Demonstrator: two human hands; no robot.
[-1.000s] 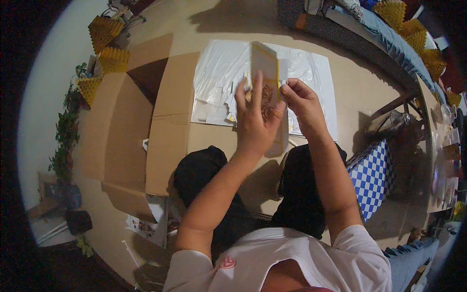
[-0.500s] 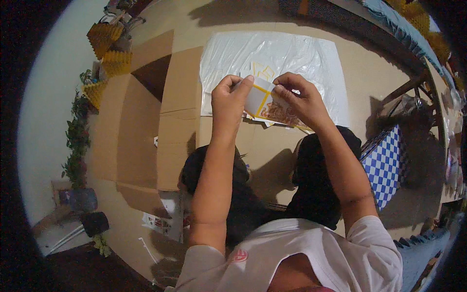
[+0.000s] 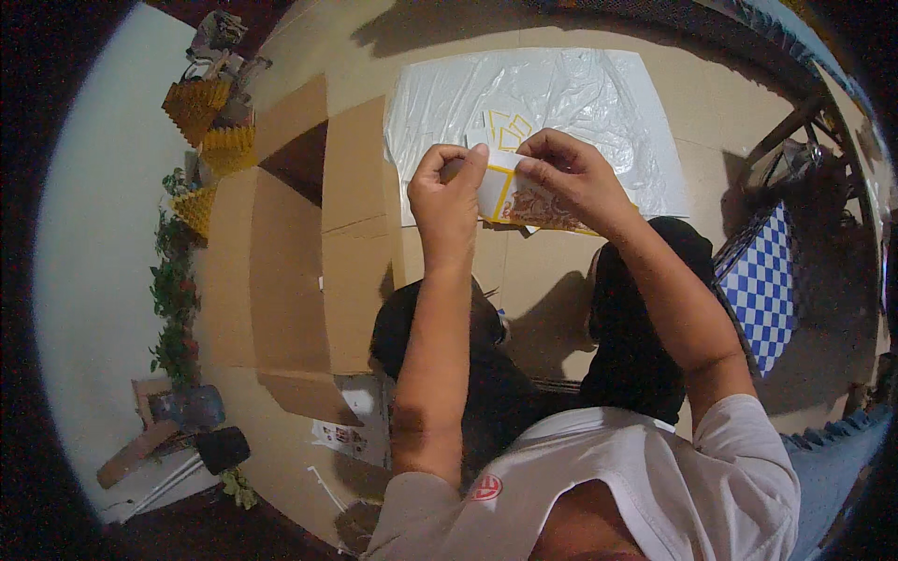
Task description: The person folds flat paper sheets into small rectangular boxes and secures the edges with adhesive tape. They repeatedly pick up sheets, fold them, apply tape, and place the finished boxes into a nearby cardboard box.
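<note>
White sheeting (image 3: 613,103) lies beyond the left hand (image 3: 445,198) and right hand (image 3: 582,179), each grip pinching a yellow-edged card (image 3: 538,207).

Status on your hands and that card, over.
Left hand: pinching card at its left end. Right hand: pinching its far edge. Card: brown print, yellow lines showing. Just beyond: yellow-lined pieces on white sheet.
</note>
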